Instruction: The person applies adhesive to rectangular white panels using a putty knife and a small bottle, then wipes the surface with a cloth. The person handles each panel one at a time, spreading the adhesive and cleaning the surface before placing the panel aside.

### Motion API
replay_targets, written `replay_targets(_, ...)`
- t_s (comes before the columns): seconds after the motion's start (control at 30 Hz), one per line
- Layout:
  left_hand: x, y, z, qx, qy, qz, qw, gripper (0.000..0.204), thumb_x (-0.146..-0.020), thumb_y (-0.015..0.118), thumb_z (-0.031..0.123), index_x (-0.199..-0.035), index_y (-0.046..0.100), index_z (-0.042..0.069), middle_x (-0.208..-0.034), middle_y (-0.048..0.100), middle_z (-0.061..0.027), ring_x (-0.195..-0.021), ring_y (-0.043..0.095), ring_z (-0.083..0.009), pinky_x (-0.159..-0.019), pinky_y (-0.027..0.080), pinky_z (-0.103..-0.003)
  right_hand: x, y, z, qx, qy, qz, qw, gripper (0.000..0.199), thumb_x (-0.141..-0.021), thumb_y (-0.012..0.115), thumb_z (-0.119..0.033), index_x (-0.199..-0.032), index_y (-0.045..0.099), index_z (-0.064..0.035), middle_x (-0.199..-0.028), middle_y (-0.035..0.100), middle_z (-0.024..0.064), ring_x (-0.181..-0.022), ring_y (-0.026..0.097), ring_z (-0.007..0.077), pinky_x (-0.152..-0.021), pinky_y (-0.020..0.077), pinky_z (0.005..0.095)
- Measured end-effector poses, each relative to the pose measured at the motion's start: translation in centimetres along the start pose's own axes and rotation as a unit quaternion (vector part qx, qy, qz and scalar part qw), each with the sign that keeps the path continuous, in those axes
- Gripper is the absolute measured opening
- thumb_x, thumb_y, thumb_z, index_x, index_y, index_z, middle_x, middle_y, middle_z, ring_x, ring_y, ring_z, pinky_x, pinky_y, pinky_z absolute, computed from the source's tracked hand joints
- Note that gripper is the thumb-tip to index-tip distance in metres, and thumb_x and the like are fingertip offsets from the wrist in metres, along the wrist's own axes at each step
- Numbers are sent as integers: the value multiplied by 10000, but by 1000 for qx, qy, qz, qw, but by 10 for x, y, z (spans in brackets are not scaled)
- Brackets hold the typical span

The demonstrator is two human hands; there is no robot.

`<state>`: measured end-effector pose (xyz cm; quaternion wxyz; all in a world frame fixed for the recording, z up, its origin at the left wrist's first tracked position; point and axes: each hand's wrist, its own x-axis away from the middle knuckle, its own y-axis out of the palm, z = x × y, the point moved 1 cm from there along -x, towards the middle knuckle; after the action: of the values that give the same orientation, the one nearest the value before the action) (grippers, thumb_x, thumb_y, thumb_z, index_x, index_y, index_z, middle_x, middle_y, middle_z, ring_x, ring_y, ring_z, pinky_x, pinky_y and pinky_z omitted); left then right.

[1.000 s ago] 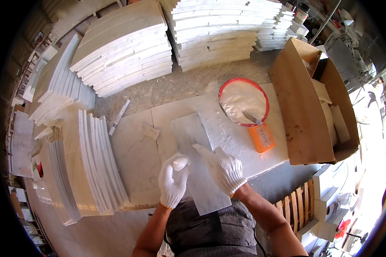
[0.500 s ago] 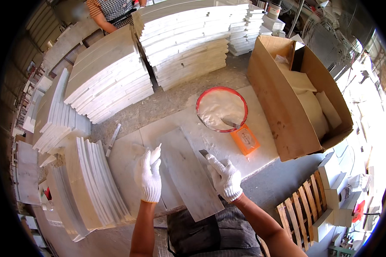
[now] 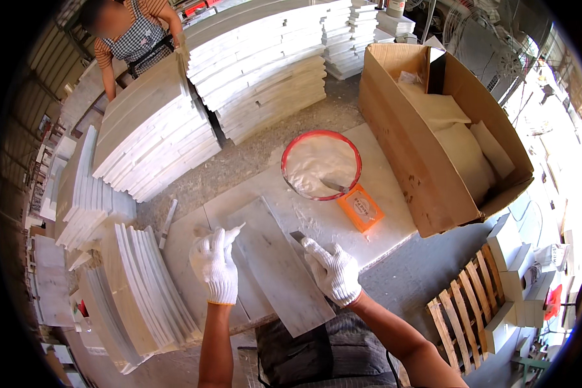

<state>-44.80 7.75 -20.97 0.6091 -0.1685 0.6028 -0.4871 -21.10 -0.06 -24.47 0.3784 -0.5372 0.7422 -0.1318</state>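
Between left hand (image 3: 215,266) and right hand (image 3: 335,268), a veined stone slab (image 3: 279,268) slants over the worktop (image 3: 388,178), near end overhanging. The left grips a small white piece (image 3: 237,229); the right grasps a dark blade (image 3: 297,237).

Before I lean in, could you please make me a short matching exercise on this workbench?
Column one:
1. Slab
2. Tub
3. Cardboard box
4. Right hand

Column two:
A. Brown, to the right of the tub
B. White-gloved, holding a dark blade
C. Grey-veined, lying between the right hand and the left hand
D. Red-rimmed, with pale paste inside

Right pairs: 1-C, 2-D, 3-A, 4-B.
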Motion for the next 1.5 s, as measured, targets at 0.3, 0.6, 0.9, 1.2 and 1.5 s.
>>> replay_targets(0.3, -6, -2, 7, -65, 21, -7, 998, 405, -715, 730, -55, -1096, 670, 70, -922, 706, -82, -830, 612, -309, -747, 497, -425, 3, 9, 8, -6, -29, 45, 999, 385, -829, 731, -169, -1212, 713, -206, -699, 577, 117, -558, 591, 298, -500, 485, 412)
replay_targets(0.6, -11, 1, 7, -43, 44, 15, 998, 342, -715, 718, -45, -1032, 684, 78, -870, 722, -28, -773, 608, -270, -715, 493, -373, 3, 9, 8, -2, -36, 56, 998, 373, -830, 734, -170, -1200, 714, -208, -713, 575, 111, -552, 585, 298, -499, 482, 407)
replay_targets(0.9, -21, -9, 23, -65, 39, -6, 997, 325, -703, 706, -47, -1005, 692, 71, -851, 707, -35, -789, 601, -264, -722, 490, -373, 6, 10, 9, 7, -30, 50, 998, 377, -836, 737, -180, -1211, 711, -212, -674, 555, 112, -525, 572, 292, -478, 475, 393)
replay_targets(1.2, -9, 1, 7, -72, 49, 4, 996, 300, -738, 706, 1, -1030, 685, 66, -883, 701, -51, -814, 604, -292, -728, 495, -410, 2, 7, 5, -6, -21, 54, 998, 367, -832, 732, -172, -1197, 717, -208, -708, 607, 120, -548, 595, 301, -493, 491, 405)
replay_targets(1.5, -9, 1, 9, -93, 42, -13, 995, 296, -757, 708, 19, -1046, 680, 73, -888, 679, -82, -815, 610, -305, -724, 500, -425, 1, 5, 4, -19, -22, 54, 998, 356, -836, 739, -164, -1191, 716, -189, -790, 659, 135, -625, 643, 317, -550, 526, 409)
